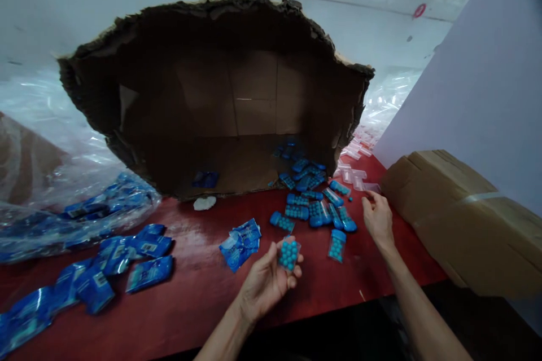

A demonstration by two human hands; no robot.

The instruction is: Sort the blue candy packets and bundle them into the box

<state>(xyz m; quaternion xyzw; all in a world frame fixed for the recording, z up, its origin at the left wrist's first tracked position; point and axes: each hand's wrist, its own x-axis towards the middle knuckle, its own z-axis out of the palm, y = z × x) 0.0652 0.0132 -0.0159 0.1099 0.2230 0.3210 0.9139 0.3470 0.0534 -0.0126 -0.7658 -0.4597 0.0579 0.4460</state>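
My left hand (271, 281) is closed around a small clear plastic container (289, 255) filled with turquoise balls. No blue cap shows on this one. Just beyond it lie several blue-capped bottles of the same balls, among them one bottle (337, 245) between my two hands. To the right, my right hand (378, 219) is held over the red table with its fingers loosely bent and apart. Its fingertips are beside a clear plastic piece (371, 186); contact is hard to make out. A loose turquoise ball (350, 199) sits left of that hand.
A large torn cardboard box (254, 118) opens toward me, with more bottles spilling from it. Printed blue packets (148, 274) lie at left beside a clear plastic bag (139, 203). Two or more packets (241, 243) lie mid-table. A closed carton (457, 214) stands at right.
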